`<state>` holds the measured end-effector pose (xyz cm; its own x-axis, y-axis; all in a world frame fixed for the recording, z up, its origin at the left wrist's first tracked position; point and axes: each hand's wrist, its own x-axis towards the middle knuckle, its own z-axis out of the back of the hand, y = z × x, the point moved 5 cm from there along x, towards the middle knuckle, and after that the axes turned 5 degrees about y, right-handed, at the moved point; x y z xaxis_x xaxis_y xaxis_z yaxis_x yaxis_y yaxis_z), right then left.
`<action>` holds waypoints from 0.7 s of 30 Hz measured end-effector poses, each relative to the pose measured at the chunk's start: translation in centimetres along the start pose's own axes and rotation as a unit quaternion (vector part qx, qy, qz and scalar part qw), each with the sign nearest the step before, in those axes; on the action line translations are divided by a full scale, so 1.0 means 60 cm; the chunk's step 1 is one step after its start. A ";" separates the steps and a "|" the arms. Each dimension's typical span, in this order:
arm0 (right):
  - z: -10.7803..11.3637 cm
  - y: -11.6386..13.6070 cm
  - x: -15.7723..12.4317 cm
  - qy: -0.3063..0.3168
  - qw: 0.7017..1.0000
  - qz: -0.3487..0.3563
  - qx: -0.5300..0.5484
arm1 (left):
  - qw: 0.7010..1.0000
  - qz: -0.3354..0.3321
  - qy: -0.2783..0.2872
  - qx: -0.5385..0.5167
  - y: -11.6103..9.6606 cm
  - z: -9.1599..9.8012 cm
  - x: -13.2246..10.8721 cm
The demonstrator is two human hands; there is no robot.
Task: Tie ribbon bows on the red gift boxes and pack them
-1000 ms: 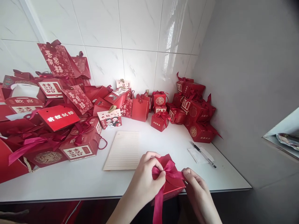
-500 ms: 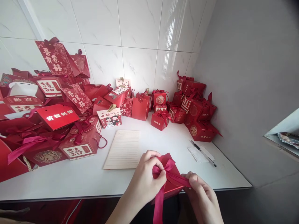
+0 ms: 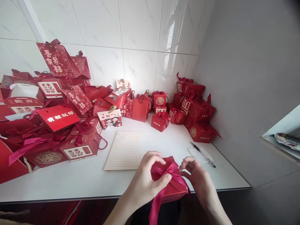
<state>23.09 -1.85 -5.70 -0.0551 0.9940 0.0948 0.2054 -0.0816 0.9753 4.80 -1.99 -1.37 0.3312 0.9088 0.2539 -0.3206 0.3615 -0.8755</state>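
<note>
A red gift box (image 3: 174,191) stands at the front edge of the table, with a dark pink satin ribbon (image 3: 157,200) tied in a bow on its top. One long ribbon tail hangs down the front, another falls to the right. My left hand (image 3: 150,178) lies at the bow's left side, thumb by the knot and fingers curved apart over the left loop; it grips nothing that I can see. To the right of the bow, my right hand (image 3: 197,176) has loosely bent, parted fingers close to the right loop, holding nothing.
A lined notepad (image 3: 123,150) lies left of the box. Rightward, a black pen (image 3: 202,154) rests on a small white packet (image 3: 197,155). Red boxes and bags (image 3: 77,136) are heaped at the left; more red boxes (image 3: 199,109) are stacked by the grey wall.
My right hand has let go of the ribbon tail and moved up beside the bow. My left fingers have loosened from a pinch at the knot. The bow is spread wider.
</note>
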 end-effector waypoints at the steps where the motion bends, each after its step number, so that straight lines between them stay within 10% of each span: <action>1: -0.004 0.005 0.007 0.004 0.999 -0.019 -0.044 | 0.999 -0.008 -0.030 0.011 0.001 0.004 -0.003; 5: -0.025 0.018 0.019 0.013 0.972 -0.092 -0.217 | 0.980 0.059 -0.167 0.093 0.018 0.024 -0.021; 10: -0.044 0.017 0.019 0.024 0.957 -0.095 -0.271 | 0.968 0.210 -0.062 0.123 0.037 0.007 -0.036; 21: -0.041 -0.012 -0.008 -0.025 0.993 -0.025 -0.111 | 0.980 0.137 -0.124 0.078 0.049 -0.007 -0.028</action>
<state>20.56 -2.42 -5.94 -0.0106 0.9992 0.0398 -0.0167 -0.0400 0.9991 3.64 -2.51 -4.55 -0.0066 0.9920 0.1263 -0.5046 0.1058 -0.8568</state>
